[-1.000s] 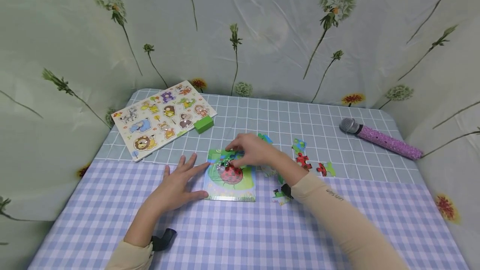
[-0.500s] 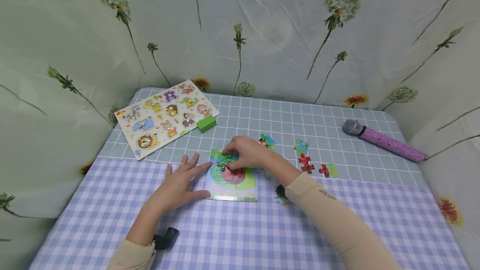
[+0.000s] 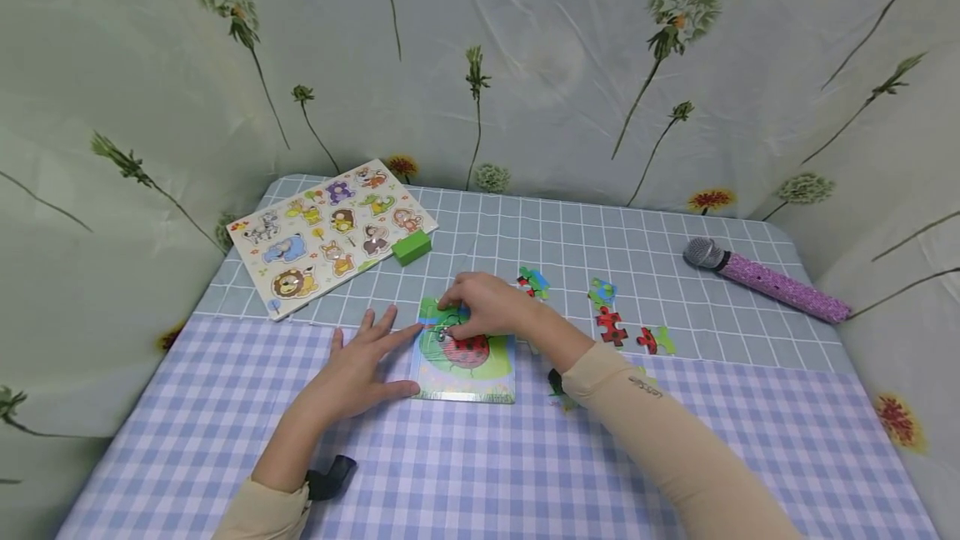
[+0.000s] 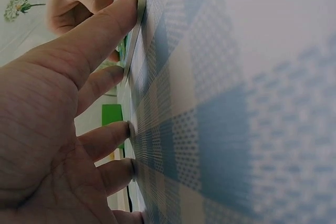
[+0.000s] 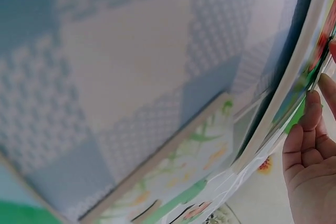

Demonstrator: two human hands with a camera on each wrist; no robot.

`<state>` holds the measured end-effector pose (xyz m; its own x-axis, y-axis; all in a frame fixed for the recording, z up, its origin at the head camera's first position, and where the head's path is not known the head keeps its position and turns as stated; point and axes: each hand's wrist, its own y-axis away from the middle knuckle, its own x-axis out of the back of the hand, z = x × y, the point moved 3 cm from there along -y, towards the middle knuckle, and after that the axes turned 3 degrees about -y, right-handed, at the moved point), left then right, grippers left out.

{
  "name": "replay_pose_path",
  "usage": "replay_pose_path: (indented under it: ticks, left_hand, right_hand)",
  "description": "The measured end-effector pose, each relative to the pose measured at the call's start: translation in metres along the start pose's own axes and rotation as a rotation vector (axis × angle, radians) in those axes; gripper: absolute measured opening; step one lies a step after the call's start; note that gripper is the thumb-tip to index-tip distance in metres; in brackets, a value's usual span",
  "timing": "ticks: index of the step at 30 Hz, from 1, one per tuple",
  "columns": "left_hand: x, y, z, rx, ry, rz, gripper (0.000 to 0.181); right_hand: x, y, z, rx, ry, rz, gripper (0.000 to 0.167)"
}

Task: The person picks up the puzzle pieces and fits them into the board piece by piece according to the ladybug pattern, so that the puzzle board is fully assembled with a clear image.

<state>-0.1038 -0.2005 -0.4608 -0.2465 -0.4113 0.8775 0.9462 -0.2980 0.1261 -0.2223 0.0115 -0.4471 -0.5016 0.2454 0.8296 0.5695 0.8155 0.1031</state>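
Observation:
A jigsaw board (image 3: 465, 394) with a ladybird picture lies flat on the checked cloth in the head view. My left hand (image 3: 352, 369) is spread on the cloth to its left, with the thumb and index fingertips touching the board's edge; the left wrist view shows this thumb (image 4: 105, 32) against the rim. Over the board's upper part, my right hand (image 3: 487, 304) pinches a puzzle piece (image 3: 452, 321) between thumb and fingers, low against the picture. Its outline is partly hidden by the fingers. In the right wrist view the curled right fingers (image 5: 312, 111) meet the board's surface.
Loose puzzle pieces lie to the right: a green-blue one (image 3: 602, 292), a red one (image 3: 611, 326), a red-green one (image 3: 656, 340) and others, some partly behind the right arm. A green block (image 3: 412, 247) touches an animal puzzle board (image 3: 315, 232). A pink microphone (image 3: 783, 283) lies far right.
My right hand has shifted slightly left over the board, and the piece in its fingers has come down flatter against the picture. The left hand keeps its place at the board's edge.

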Motion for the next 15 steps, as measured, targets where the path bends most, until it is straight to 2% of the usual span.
replay_pose_path:
  ticks: [7,15]
  left_hand:
    - [0.0004,0.0009,0.0003,-0.001,0.035,0.012,0.085]
    - [0.0018,0.0017,0.0016,0.009,0.002,-0.001,0.083]
  right_hand:
    - [-0.0007,-0.0020,-0.0024,0.012,0.002,0.000,0.038]
    - [-0.0019,-0.0033,-0.0028,0.016,0.008,0.008,0.038]
